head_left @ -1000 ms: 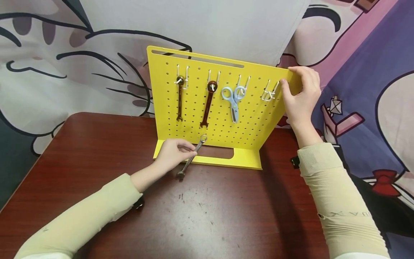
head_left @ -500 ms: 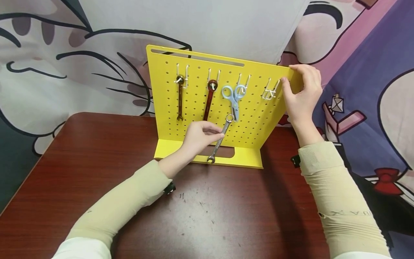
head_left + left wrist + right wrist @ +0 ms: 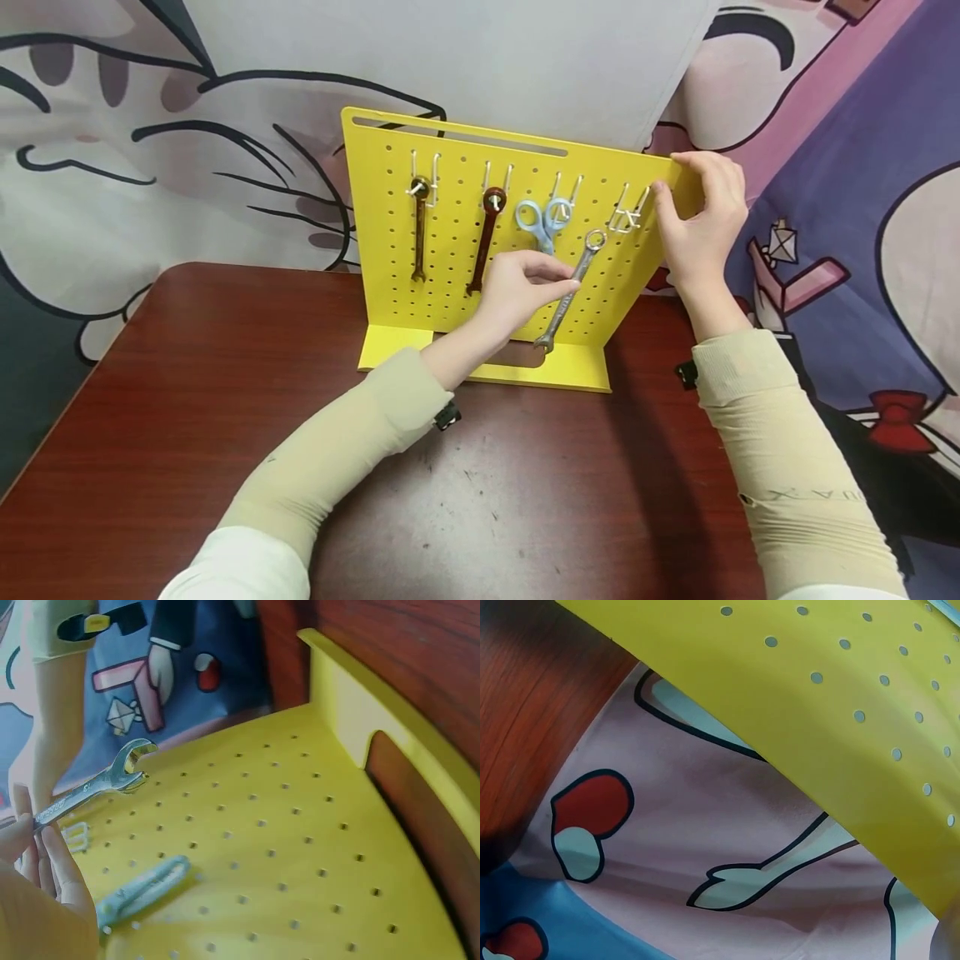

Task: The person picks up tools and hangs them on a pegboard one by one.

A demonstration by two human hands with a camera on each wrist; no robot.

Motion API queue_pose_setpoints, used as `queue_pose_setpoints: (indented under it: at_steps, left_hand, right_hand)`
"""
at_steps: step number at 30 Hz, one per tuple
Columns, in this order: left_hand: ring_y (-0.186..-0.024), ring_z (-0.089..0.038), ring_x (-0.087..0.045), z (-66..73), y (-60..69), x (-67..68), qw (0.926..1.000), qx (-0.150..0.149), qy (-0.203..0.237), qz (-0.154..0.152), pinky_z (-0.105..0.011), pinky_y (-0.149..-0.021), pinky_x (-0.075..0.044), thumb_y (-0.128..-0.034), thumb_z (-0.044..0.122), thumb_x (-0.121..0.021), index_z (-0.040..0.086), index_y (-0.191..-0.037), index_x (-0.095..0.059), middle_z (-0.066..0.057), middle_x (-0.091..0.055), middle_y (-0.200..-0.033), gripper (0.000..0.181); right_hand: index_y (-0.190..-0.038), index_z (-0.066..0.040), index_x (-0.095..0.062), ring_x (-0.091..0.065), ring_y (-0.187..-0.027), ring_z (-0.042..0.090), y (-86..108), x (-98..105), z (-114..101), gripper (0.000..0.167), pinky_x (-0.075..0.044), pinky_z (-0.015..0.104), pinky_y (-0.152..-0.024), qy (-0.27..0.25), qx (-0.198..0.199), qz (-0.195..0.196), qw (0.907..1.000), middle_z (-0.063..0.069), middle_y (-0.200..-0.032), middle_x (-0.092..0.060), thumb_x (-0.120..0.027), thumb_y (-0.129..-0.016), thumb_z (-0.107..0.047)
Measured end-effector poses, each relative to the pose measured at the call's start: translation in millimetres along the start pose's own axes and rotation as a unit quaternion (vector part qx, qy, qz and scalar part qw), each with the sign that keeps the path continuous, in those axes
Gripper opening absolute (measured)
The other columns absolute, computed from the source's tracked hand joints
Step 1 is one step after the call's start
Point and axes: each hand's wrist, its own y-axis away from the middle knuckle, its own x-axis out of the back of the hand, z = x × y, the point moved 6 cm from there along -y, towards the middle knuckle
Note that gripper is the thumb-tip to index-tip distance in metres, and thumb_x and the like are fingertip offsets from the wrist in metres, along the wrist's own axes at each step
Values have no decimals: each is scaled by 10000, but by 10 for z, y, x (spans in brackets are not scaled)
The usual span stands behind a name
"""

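My left hand (image 3: 517, 292) pinches a silver combination wrench (image 3: 561, 308) between thumb and fingers. Its ring end points up toward a bare white hook (image 3: 624, 218), apart from it; the open end (image 3: 127, 769) shows in the left wrist view. My right hand (image 3: 705, 208) grips the top right corner of the yellow pegboard (image 3: 453, 267), thumb in front. On other hooks hang a smaller dark wrench (image 3: 419, 237), a reddish-brown wrench (image 3: 486, 242) and light blue scissors (image 3: 543, 225), whose blades are hidden behind my left hand and the silver wrench in the head view.
The board stands upright on its yellow foot (image 3: 397, 340) near the back of a reddish-brown table (image 3: 225, 350). Cartoon-printed cloth (image 3: 247, 175) hangs behind, with a blue and pink one (image 3: 847, 250) at the right.
My left hand has carried the silver wrench up and rightward, from the board's foot past the scissors to just below the bare hook. The right hand stays at the corner.
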Motion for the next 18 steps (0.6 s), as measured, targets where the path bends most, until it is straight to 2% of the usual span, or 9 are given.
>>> queue_pose_setpoints:
  at_steps: [5, 8, 13, 18]
  left_hand:
    - [-960, -220, -793, 156, -66, -147, 9998, -178, -15, -80, -173, -825, -609, -898, 97, -863, 26, -1077, -823, -122, -823, -1098, 196]
    - [-959, -199, -795, 200, -97, -238, 9996, -217, 10, -153, -158, -817, -604, -897, 99, -865, 28, -1087, -823, -113, -826, -1100, 207]
    - [-927, -176, -792, 183, -148, -341, 9997, -165, 137, -68, -149, -787, -594, -890, 98, -871, 34, -1064, -832, -104, -832, -1071, 189]
    - [-917, -228, -794, 121, -209, -394, 9996, -96, 218, 171, -142, -749, -577, -881, 80, -876, 19, -1023, -834, -127, -831, -1031, 160]
  right_hand:
    - [-1202, 16, -762, -612, -1197, 258, -3, 24, 7, 348, -384, 237, -1097, -14, -50, 24, 10000, 170, -1234, -750, -734, -942, -214]
    - [-1207, 8, -762, -607, -1195, 215, -4, 22, 13, 357, -389, 231, -1090, -7, -86, 24, 10000, 158, -1239, -751, -737, -939, -227]
    - [-1220, 2, -759, -591, -1187, 160, 1, 4, 16, 370, -406, 229, -1061, 39, -103, 6, 9999, 162, -1248, -745, -733, -944, -243]
    - [-1218, -1, -760, -595, -1189, 204, 7, 5, 15, 373, -407, 232, -1058, 37, -101, 7, 9999, 162, -1243, -746, -731, -941, -248]
